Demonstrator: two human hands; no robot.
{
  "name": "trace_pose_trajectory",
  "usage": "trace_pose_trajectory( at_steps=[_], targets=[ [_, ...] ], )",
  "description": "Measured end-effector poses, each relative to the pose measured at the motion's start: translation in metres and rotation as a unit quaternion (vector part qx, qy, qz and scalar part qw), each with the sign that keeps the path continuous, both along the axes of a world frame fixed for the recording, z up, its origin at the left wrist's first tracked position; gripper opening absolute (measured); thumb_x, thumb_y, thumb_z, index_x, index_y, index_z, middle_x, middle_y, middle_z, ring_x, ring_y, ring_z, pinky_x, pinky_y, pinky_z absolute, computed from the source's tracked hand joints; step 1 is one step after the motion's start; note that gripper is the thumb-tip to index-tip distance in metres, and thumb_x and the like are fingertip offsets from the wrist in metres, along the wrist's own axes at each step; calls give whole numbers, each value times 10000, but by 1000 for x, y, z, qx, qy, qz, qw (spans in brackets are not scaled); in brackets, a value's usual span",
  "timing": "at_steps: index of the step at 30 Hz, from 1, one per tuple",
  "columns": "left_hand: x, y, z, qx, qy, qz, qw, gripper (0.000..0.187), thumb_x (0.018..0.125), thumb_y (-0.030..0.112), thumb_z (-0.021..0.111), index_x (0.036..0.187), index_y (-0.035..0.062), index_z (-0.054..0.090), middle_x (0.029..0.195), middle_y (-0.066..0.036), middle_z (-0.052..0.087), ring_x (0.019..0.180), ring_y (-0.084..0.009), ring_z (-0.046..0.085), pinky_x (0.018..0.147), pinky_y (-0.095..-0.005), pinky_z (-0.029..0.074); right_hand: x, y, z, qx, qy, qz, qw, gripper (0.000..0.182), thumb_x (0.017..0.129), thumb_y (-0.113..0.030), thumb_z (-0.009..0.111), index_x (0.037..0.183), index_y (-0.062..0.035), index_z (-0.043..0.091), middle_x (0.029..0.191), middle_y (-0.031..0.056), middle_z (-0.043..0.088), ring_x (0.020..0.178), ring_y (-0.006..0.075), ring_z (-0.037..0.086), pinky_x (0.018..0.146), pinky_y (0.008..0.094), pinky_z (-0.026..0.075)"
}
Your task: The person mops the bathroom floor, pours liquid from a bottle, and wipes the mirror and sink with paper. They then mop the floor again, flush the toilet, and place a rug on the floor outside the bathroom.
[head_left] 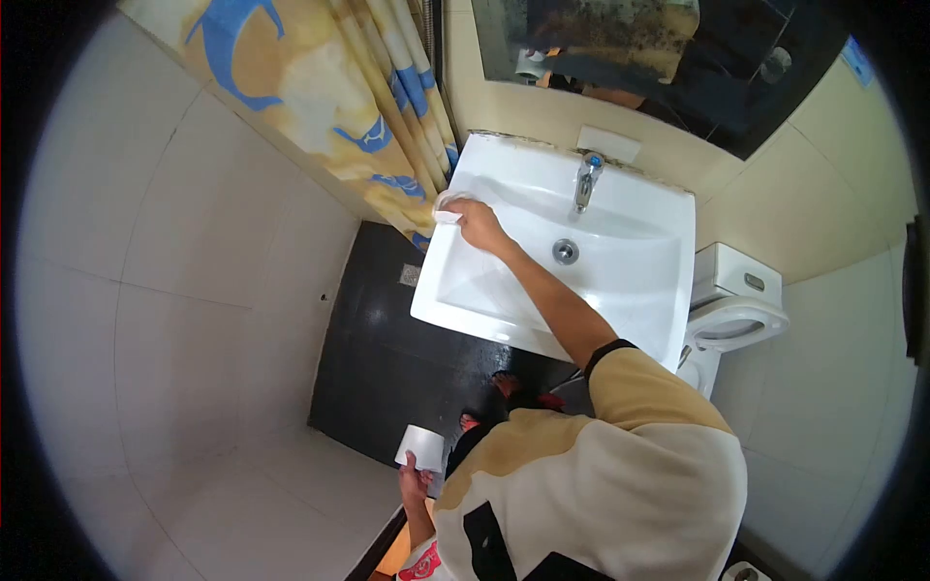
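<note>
My right hand (pixel 477 225) reaches across the white washbasin (pixel 542 334) to its left rim. Its fingers are closed on a wad of white tissue (pixel 447 209), pressed against the rim beside the shower curtain. Low on the left, away from the basin, my left hand (pixel 415 478) grips a white toilet paper roll (pixel 420 446). Part of that hand is hidden behind the roll. A chrome faucet (pixel 586 182) stands at the back of the basin, above the round metal drain (pixel 566 252).
A patterned yellow and blue shower curtain (pixel 329 87) hangs close by the basin's left edge. To the right stands a white toilet (pixel 736 310). A mirror (pixel 668 68) is on the wall above. The dark floor (pixel 378 339) looks wet near my feet.
</note>
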State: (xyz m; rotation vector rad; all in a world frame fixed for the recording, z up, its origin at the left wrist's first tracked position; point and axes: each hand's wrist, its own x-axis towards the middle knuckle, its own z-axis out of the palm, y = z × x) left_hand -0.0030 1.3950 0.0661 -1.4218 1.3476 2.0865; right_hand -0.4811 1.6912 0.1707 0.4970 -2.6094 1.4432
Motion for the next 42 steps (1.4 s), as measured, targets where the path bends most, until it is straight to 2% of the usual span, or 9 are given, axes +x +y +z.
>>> trace_pose_trajectory(
  at_steps=[4,9,15,18,20,24,28,35,42],
  targets=[
    [-16,3,18,-74,10,-20,997,460,843,478,555,851,18,570,550,-52,560,372,-126,513,317,-230,400,35,8,-4,-153,-144,156,965,246,832,-34,493,1060,11,573,993,90,625,915,213,579,808,314,439],
    [-12,2,47,-79,64,-5,995,420,865,422,550,813,6,586,549,-54,563,358,-122,496,319,-238,394,95,-2,0,-386,-264,132,874,289,899,-109,484,1164,3,512,1043,27,580,932,113,529,833,257,426],
    [-8,-23,48,-26,151,52,987,352,864,340,584,663,56,530,533,-59,549,332,-160,474,313,-269,371,142,-76,-26,-259,-279,167,910,286,866,-54,510,1136,40,499,1003,68,566,929,128,520,825,255,414],
    [22,-12,42,0,178,152,972,289,900,305,525,794,41,577,611,-37,588,354,-125,473,330,-242,395,173,-110,-68,-189,-323,236,897,176,870,-37,508,1036,14,542,875,8,583,817,86,542,750,231,448],
    [62,-12,37,11,223,195,955,311,908,331,497,960,29,555,755,-60,618,449,-120,526,340,-221,396,219,-146,-70,-198,-400,265,855,284,856,-55,546,1110,67,514,993,84,603,909,123,553,803,256,443],
    [121,-15,45,6,282,272,920,367,907,361,485,1057,27,513,823,-74,614,488,-124,535,335,-213,380,337,-220,-42,-299,-588,426,619,457,815,-20,596,1237,31,427,1135,88,548,1010,132,525,881,271,428],
    [195,-25,55,-36,278,386,879,349,879,377,539,949,35,555,682,-45,599,387,-119,487,325,-214,361,444,-264,-30,-89,-246,668,696,702,744,16,620,1366,-47,301,1209,123,521,1100,197,505,959,314,382],
    [374,-26,31,-6,317,379,869,399,884,403,521,970,15,563,680,-47,599,380,-94,457,324,-209,350,584,-322,-19,100,-291,742,596,380,727,15,614,1096,-3,524,956,97,586,866,145,552,759,276,435],
    [384,-63,12,-40,347,395,850,372,891,403,515,876,39,589,590,-11,567,350,-72,443,317,-192,329,606,-380,-13,122,-472,709,510,221,737,20,603,957,30,592,903,45,594,832,116,561,768,252,446]
  ],
)
